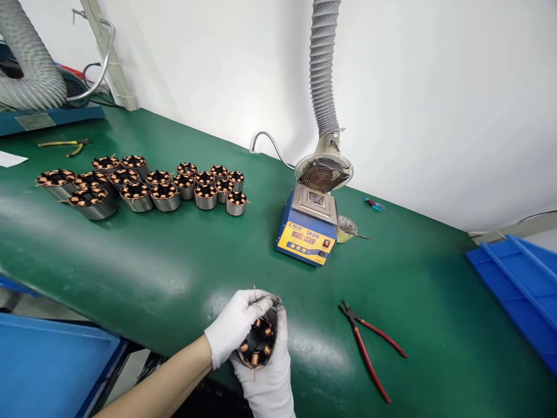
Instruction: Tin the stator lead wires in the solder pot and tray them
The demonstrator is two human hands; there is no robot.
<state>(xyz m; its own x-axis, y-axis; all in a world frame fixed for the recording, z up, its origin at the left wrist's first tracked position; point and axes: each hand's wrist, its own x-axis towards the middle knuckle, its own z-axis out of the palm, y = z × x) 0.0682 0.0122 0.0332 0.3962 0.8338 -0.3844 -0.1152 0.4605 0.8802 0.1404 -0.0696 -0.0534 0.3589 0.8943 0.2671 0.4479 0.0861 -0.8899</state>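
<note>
A motor stator, a steel ring with copper coils inside, is held near the table's front edge, its open face tilted up. My right hand, in a white glove, is closed around its lower and right side. My left hand, also white-gloved, lies over its upper left rim, thumb and fingers pinched together at the top. Whether a wire is between those fingertips is hidden. Thin copper leads stick out above the left hand and below the ring.
Several more stators stand in rows at left. Ahead is a blue-and-yellow solder pot under an extraction hose, a small cup beside it. Red-handled cutters lie at right. Yellow-handled pliers lie far left; blue bins flank the table.
</note>
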